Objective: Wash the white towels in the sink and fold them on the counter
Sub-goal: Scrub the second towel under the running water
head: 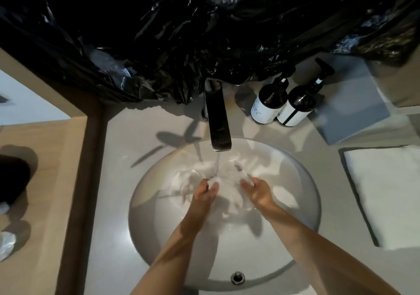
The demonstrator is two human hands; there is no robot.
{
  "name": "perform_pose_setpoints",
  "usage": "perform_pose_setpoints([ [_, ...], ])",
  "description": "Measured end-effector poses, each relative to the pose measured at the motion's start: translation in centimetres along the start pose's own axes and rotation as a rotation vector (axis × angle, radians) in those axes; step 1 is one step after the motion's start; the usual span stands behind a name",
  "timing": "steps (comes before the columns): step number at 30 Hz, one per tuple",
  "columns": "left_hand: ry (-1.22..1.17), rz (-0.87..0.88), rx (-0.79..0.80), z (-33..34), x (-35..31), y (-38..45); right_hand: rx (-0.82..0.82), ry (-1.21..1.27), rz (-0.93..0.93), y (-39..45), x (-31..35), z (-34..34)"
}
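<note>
**Both hands work a wet towel under the running tap**

At the bottom of the frame two bare forearms reach up into the round white sink (145, 222), whose overflow hole (237, 277) sits on the near wall, low centre. The left hand (202, 198) is at the centre of the frame, its fingers and thumb curled round a bunch of the wet white towel (225, 181). The right hand (258, 193) lies just right of it, palm turned inward, fingers reaching into the cloth; whether they pinch a fold or merely press on it cannot be told, as the tips are lost in the wet fabric. The towel lies crumpled in the basin between and above the hands, spreading toward the upper part of the bowl.

A stream of water (217, 161) falls onto the towel from the dark flat tap (217, 121) just above centre. On the grey counter (118, 181), at the right edge of the frame, a folded white towel (386, 194) lies flat, well apart from the sink. Above it sits a grey tray (354, 115), and just left of that stand two dark pump bottles (284, 103) with white labels, touching one another. Black plastic sheeting (181, 33) fills the whole top of the frame. A wooden ledge (45, 181) runs down the left side.
</note>
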State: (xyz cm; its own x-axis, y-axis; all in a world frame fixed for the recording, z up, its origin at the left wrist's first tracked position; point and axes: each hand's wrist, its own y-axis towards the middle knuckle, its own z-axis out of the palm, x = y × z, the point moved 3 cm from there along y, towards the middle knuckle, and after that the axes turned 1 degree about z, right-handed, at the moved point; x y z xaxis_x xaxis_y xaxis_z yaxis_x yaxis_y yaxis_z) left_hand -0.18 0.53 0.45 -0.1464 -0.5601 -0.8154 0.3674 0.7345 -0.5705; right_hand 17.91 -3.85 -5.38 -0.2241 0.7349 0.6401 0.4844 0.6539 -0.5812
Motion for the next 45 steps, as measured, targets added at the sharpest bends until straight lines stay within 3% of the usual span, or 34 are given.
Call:
perform_pose_setpoints([
  [3,-0.007,-0.056,-0.004,0.5,-0.9,-0.4,-0.097,0.392,0.043,-2.2,1.4,-1.7],
  [5,0.023,-0.069,-0.007,0.4,-1.9,-1.0,-0.074,0.499,-0.014,-3.8,3.5,-3.7],
  [9,-0.179,-0.069,0.171,1.2,-4.4,-3.3,-0.078,0.555,-0.09,-7.2,8.3,-8.4],
  [12,-0.134,0.053,0.285,3.4,-7.7,-5.9,0.024,0.668,-0.225,-10.3,12.1,-10.9],
  [17,-0.162,0.266,0.294,4.1,-12.6,-8.8,0.135,0.728,-0.465,-15.6,17.4,-14.5],
  [23,-0.032,0.375,0.219,0.2,-14.9,-10.5,0.09,0.743,-0.466,-16.6,18.8,-16.0],
  [26,0.167,0.439,0.139,-2.2,-13.8,-10.1,0.152,0.741,-0.431,-15.7,17.6,-15.0],
  [28,0.327,0.435,0.063,-3.5,-11.7,-8.5,0.208,0.69,-0.41,-14.5,16.2,-13.4],
  [30,0.481,0.465,0.027,-4.4,-9.1,-6.6,0.141,0.529,-0.379,-12.7,14.6,-11.7],
  [32,0.631,0.47,-0.04,-5.1,-6.3,-4.6,0.006,0.231,-0.362,-10.5,12.5,-10.0],
  [35,1.044,0.338,-0.165,-5.5,-3.0,-2.0,-0.027,-0.191,-0.366,-7.0,8.1,-7.1],
  [38,1.417,0.227,-0.02,-3.9,-0.6,-0.5,-0.022,-0.615,-0.484,-4.7,3.9,-3.7],
  [42,1.558,0.294,0.174,-2.1,3.6,1.4,0.072,-0.894,-0.761,-3.0,0.8,1.8],
  [45,1.597,0.203,0.267,-2.3,6.9,3.8,0.136,-0.916,-0.754,-1.6,-0.8,3.8],
])
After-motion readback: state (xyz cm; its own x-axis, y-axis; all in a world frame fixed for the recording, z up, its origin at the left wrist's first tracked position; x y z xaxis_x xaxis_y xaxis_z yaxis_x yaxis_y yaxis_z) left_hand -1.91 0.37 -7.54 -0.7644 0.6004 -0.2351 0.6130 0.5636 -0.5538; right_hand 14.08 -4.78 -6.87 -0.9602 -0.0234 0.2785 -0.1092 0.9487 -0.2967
